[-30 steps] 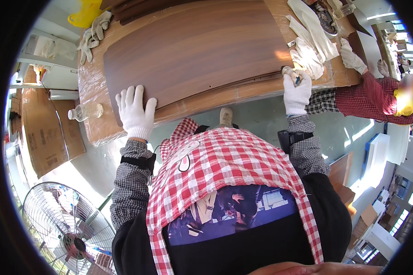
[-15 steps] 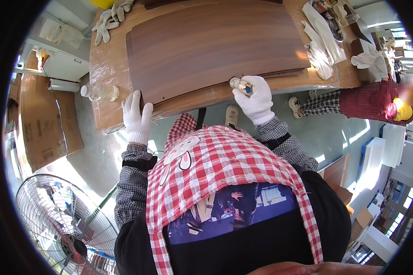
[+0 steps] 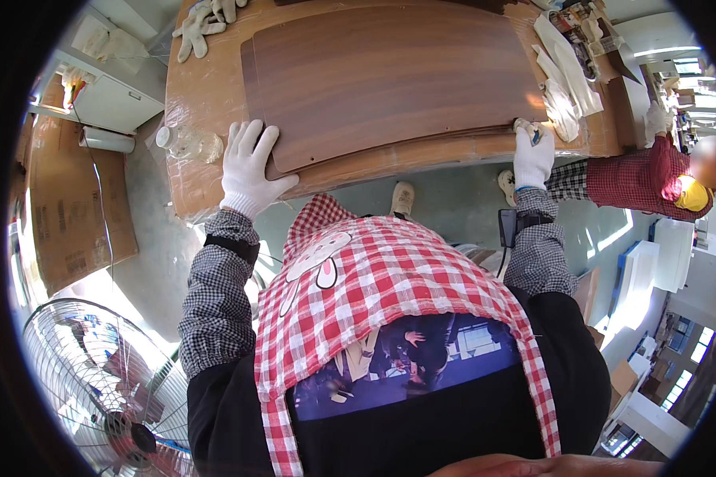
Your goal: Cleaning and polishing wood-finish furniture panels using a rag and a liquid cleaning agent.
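A stack of flat brown wood-grain boards [image 3: 390, 75] lies on the work table, its near edge toward me. My left hand [image 3: 253, 171], in a white knit glove, is open with fingers spread beside the near left corner of the boards. At the near right corner, my right hand [image 3: 533, 159], also gloved, is closed round a small whitish thing with a blue part [image 3: 536, 137]. Most of that thing is hidden by the fingers, and its exact kind cannot be made out.
A clear plastic bottle [image 3: 189, 144] lies left of my left hand on the brown, film-wrapped table top [image 3: 195, 179]. Spare gloves [image 3: 195, 32] rest at the far left, white cloths [image 3: 566, 75] at the right. A person [image 3: 640, 179] stands right. A fan [image 3: 107, 389] is lower left.
My right hand has slid right along the boards' near edge, from about the middle to the right corner. My left hand has moved slightly forward and right, its fingers spreading wider.
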A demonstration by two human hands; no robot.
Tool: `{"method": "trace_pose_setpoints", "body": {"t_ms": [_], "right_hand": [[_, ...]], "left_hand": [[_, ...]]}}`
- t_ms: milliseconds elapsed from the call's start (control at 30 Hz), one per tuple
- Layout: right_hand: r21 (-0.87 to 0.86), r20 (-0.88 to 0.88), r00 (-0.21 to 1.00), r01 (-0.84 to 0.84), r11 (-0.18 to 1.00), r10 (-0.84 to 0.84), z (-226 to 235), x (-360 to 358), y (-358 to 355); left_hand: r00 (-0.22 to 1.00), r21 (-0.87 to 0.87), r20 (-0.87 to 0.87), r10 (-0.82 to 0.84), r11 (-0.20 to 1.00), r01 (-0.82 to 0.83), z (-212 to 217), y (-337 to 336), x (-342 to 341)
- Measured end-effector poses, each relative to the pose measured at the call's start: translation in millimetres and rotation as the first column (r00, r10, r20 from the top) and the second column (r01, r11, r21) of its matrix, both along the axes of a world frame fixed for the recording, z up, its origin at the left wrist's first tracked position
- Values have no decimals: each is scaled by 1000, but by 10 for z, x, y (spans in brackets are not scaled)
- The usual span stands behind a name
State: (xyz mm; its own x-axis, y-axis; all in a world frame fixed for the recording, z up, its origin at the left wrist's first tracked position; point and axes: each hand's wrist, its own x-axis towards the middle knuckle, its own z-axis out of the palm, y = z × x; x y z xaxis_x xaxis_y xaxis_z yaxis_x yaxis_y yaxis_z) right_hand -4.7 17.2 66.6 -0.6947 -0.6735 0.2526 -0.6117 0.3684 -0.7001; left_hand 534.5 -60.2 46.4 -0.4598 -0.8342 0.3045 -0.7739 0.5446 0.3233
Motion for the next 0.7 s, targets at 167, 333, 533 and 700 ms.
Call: {"method": "trace_pose_setpoints", "body": {"t_ms": [167,333,533,700], "right_hand": [[-86,87,940,-324,942,331,-92,1097,71],[33,-93,663,-744,668,743,139,2162,-53],[-54,-148,629,-776,629,763,276,2001,-26],[-98,70,924,-369,924,376,156,1081,146]], "left_hand": [[999,7,-44,-6,1000,6,-105,-24,9],[999,12,-40,-4,1000,4,-125,-16,31],[999,53,-50,11,999,-9,-107,-2,24],[999,53,-41,17,998,-15,-87,11,23]]}}
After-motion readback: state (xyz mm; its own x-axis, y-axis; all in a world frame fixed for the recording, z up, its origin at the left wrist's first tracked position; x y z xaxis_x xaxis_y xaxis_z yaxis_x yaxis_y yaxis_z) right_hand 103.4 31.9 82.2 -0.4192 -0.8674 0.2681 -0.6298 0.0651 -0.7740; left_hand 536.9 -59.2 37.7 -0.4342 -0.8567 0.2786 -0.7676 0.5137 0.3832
